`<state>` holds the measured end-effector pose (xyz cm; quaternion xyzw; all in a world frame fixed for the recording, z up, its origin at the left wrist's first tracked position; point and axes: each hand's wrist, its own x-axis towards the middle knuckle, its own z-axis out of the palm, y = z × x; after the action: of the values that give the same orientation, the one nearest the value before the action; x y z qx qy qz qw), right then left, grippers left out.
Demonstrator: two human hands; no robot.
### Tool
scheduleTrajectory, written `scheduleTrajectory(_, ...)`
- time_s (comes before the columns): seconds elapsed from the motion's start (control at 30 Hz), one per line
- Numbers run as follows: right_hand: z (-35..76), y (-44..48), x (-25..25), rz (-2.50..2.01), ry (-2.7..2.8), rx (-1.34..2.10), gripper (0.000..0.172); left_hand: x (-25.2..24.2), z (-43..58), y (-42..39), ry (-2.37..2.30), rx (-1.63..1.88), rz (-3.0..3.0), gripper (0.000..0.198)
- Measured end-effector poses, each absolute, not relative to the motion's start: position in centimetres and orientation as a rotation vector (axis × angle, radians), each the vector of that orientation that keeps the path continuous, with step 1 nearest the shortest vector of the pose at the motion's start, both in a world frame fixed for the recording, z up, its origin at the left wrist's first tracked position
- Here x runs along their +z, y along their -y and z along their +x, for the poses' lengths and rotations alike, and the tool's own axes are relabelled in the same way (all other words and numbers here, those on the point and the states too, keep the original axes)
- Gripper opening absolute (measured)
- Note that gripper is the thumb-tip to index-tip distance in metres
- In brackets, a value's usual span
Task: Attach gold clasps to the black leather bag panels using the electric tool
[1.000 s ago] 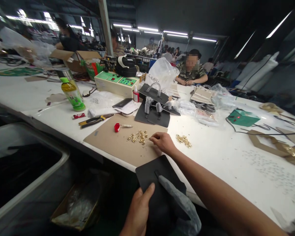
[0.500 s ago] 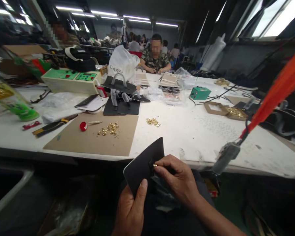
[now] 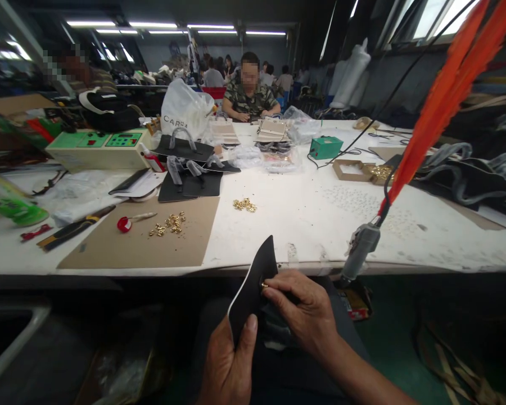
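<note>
My left hand (image 3: 234,357) grips the lower edge of a black flat panel (image 3: 253,289) with a pale edge, thumb on its near face. The panel stands tilted and slightly bent in front of the table edge. My right hand (image 3: 306,306) is closed in a pinch on a small gold metal fitting (image 3: 263,286), pressed against the panel's face. What lies behind the fingertips is hidden. Beyond the panel, a small pile of gold fittings (image 3: 244,205) lies on the white table (image 3: 295,225). More gold pieces (image 3: 175,223) are scattered on a brown board (image 3: 109,247).
A grey electric screwdriver (image 3: 361,247) hangs at right below an orange strip (image 3: 430,124). On the table are a red-capped item (image 3: 124,224), a yellow-black cutter (image 3: 73,228), black panels with handles (image 3: 189,183), and a green box (image 3: 325,147). A co-worker (image 3: 251,93) sits opposite.
My view has swung slightly right, so the table's things sit further left. The black panel is turned more edge-on. My right hand keeps its pinch on the gold fitting at the panel.
</note>
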<state>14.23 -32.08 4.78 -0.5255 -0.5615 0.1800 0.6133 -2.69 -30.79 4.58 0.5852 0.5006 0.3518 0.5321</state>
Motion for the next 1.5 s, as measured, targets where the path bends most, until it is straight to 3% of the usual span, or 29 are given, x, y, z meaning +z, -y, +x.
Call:
scheduleTrajectory(0.2,14.6,32.5,3.9,-1.269,1.145,0.448,0.007,4.1,-2.0,32.0,-1.355,0.894,1.283,0.052)
scheduleTrajectory(0.37,14.1,32.8,4.4,-1.283,1.185,0.415,0.007,4.6,-1.5,32.0,-1.199,0.93,1.425,0.05)
scheduleTrajectory(0.6,14.1,34.2,5.0,-1.299,1.298,0.495,0.029,3.0,-1.3,32.1,-1.078,1.076,1.69,0.052)
scheduleTrajectory(0.67,14.4,34.6,4.9,-1.268,1.365,0.553,0.045,2.2,-1.6,32.0,-1.067,1.08,1.753,0.064)
scheduleTrajectory(0.77,14.8,35.0,4.8,-1.225,1.461,0.542,0.092,1.3,-2.0,31.7,-0.964,1.116,1.826,0.079)
scheduleTrajectory(0.83,14.8,35.1,4.9,-1.204,1.497,0.474,0.105,1.1,-2.0,31.6,-0.908,1.148,1.896,0.079)
scheduleTrajectory(0.9,14.7,34.8,5.1,-1.209,1.492,0.447,0.087,1.2,-2.0,31.7,-0.903,1.146,1.987,0.08)
scheduleTrajectory(0.97,14.6,34.6,5.3,-1.207,1.463,0.471,0.051,1.6,-1.9,31.9,-0.927,1.142,2.039,0.08)
scheduleTrajectory(1.03,14.6,34.4,5.4,-1.174,1.457,0.474,0.037,2.1,-1.9,32.2,-0.974,1.17,1.967,0.065)
scheduleTrajectory(1.1,14.8,34.5,5.4,-1.127,1.486,0.453,0.043,2.8,-1.9,32.2,-1.07,1.202,1.766,0.044)
scheduleTrajectory(1.17,15.1,34.7,5.5,-1.093,1.534,0.448,0.05,3.6,-2.0,31.8,-1.19,1.207,1.533,0.037)
scheduleTrajectory(1.37,16.4,35.5,6.3,-1.037,1.632,0.493,0.05,4.9,-3.0,29.2,-1.292,1.177,1.43,0.094)
scheduleTrajectory(1.43,16.9,35.6,6.6,-1.027,1.669,0.509,0.051,5.0,-3.9,28.3,-1.269,1.213,1.682,0.086)
scheduleTrajectory(1.5,17.3,35.7,6.7,-1.016,1.71,0.546,0.052,5.4,-4.6,27.6,-1.147,1.19,1.95,0.058)
